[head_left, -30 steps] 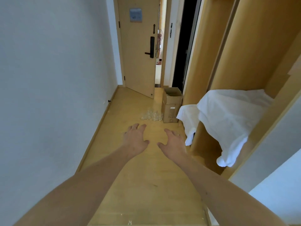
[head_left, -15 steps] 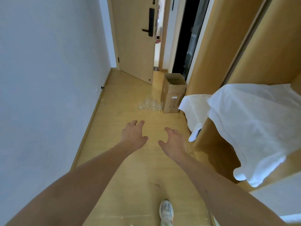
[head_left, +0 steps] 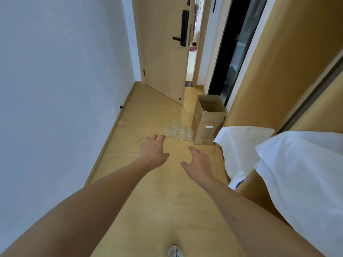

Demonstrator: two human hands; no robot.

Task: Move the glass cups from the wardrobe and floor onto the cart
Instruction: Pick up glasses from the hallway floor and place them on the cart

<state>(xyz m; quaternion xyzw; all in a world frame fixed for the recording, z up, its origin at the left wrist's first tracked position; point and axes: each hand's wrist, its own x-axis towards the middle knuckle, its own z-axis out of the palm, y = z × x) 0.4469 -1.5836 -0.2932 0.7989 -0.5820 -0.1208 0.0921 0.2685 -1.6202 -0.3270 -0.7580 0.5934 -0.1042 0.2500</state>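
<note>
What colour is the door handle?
Black: the handle stands out against the pale wooden door in the head view.

The glass cups (head_left: pixel 177 133) stand in a cluster on the floor (head_left: pixel 148 210) at 12 o'clock, just left of the cardboard box (head_left: pixel 207 120). The door (head_left: pixel 163 49) stands behind both, at 12 o'clock. The wardrobe (head_left: pixel 289 71) runs along 1 to 3 o'clock, with cloth (head_left: pixel 278 164) draped over its shelf. The wall (head_left: pixel 55 89) lies at 9 o'clock. The left hand (head_left: pixel 153 152) and right hand (head_left: pixel 197 162) are held out above the floor, short of the cups. A shoe (head_left: pixel 174 251) is at 6 o'clock.
</note>
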